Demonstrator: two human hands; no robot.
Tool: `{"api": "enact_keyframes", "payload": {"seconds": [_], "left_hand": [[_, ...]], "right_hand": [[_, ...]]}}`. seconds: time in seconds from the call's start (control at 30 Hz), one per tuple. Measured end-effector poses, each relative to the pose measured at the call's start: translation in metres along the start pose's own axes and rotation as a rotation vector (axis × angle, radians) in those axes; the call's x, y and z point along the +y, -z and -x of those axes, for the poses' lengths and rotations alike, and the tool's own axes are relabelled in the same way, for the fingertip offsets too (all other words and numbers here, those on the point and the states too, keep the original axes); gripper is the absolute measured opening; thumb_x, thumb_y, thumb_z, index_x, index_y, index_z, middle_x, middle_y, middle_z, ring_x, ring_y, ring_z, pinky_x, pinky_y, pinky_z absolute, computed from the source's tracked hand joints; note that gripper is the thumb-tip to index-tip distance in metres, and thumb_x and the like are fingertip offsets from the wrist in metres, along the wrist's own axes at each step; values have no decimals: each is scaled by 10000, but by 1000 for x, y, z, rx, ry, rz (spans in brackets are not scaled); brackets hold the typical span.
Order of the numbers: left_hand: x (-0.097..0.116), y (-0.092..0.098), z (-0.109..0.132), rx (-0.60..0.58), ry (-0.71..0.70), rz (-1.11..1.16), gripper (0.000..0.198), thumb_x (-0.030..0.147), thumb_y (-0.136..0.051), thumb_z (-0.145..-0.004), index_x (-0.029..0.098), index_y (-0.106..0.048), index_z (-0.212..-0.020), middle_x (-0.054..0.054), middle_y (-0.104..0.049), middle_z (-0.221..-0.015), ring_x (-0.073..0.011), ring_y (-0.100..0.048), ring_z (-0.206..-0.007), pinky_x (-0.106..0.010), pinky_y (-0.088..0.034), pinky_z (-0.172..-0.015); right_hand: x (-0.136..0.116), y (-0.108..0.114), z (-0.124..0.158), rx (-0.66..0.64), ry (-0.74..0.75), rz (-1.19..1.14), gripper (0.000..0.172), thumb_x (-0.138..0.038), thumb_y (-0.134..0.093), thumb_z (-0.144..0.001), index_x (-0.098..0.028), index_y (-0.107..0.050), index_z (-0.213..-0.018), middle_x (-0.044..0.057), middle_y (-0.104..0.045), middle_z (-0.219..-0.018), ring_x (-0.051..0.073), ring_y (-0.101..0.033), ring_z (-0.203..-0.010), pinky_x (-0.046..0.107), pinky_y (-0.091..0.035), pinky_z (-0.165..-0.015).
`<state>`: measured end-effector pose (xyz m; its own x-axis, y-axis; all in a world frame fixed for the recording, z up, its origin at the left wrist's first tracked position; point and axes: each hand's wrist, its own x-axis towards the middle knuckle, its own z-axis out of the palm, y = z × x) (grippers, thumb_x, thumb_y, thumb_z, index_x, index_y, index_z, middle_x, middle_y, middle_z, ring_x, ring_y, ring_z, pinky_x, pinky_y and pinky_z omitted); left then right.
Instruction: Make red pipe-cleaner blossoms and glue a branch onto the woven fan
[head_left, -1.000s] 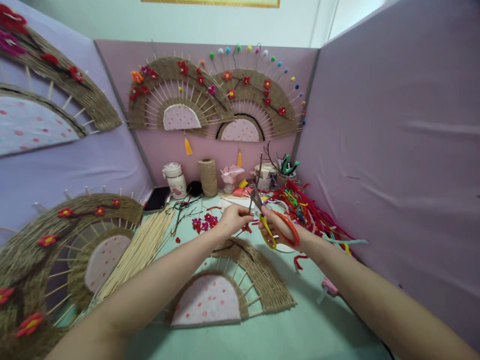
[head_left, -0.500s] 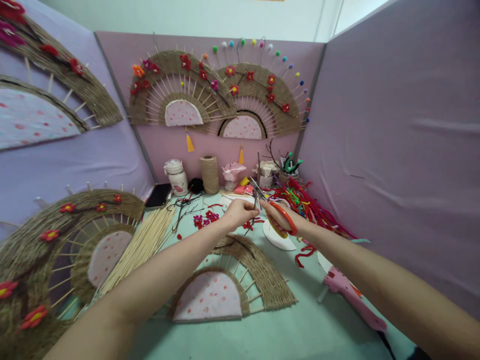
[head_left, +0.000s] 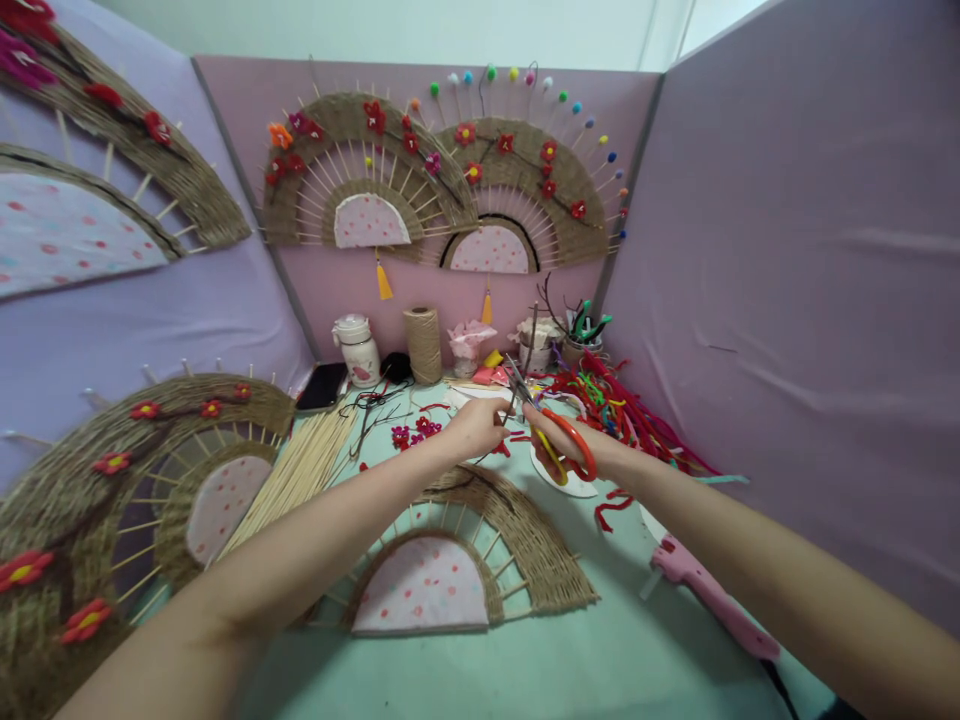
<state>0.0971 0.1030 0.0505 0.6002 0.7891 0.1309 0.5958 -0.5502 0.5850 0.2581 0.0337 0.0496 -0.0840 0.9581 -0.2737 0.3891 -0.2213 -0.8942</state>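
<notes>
My right hand point(head_left: 581, 450) is closed around orange and yellow handled scissors point(head_left: 559, 440), whose blades point up and left. My left hand point(head_left: 472, 428) pinches a thin dark stem, too small to name, close to the scissor blades. Both hands hover above a woven jute fan point(head_left: 480, 545) with a pink dotted centre lying on the green table point(head_left: 600, 650). A small white plate point(head_left: 559, 482) lies just under my right hand.
A pink glue gun point(head_left: 709, 598) lies at the right. Red pipe cleaners point(head_left: 637, 415) pile by the right wall. Bamboo sticks point(head_left: 307, 470), a twine spool point(head_left: 424, 345), a jar point(head_left: 358, 350), a phone point(head_left: 322, 387) and small red flowers point(head_left: 416, 432) sit behind. Finished fans hang on walls.
The view has tilted slightly, bringing the glue gun into sight. Both hands stay together, shifted a little up and right; the scissors remain gripped.
</notes>
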Motion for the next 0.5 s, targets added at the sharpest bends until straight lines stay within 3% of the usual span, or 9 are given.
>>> {"api": "enact_keyframes", "payload": {"seconds": [0.1, 0.2, 0.33, 0.5], "left_hand": [[5, 3, 0, 7, -27, -54, 250, 64, -619, -697, 144, -705, -918, -12, -641, -695, -156, -555, -632, -252, -411, -616], [7, 5, -1, 4, -28, -52, 256, 60, -622, -691, 157, -698, -916, -2, -632, -686, -148, -551, -630, -240, -409, -611], [4, 6, -2, 24, -2, -14, 224, 60, -646, -671, 173, -696, -858, 21, -601, -629, -134, -537, -600, -227, -392, -578], [-7, 6, -4, 41, 27, 2, 221, 56, -644, -684, 172, -702, -862, 13, -608, -629, -138, -543, -578, -236, -401, -585]], "right_hand": [[-13, 2, 0, -28, -15, 44, 688, -833, -350, -783, -198, -473, -550, 35, -533, -428, 124, -501, -376, 254, -425, -415], [-19, 5, 1, 24, -28, 184, 695, -804, -361, -806, -195, -470, -488, 54, -512, -389, 141, -507, -363, 273, -421, -427], [-11, 5, 2, 116, 21, 259, 648, -760, -416, -818, -205, -473, -488, 29, -449, -344, 144, -475, -352, 281, -391, -440], [0, 4, -6, 228, 114, 404, 628, -712, -416, -853, -226, -368, -458, -2, -353, -333, 129, -407, -365, 288, -344, -474]]}}
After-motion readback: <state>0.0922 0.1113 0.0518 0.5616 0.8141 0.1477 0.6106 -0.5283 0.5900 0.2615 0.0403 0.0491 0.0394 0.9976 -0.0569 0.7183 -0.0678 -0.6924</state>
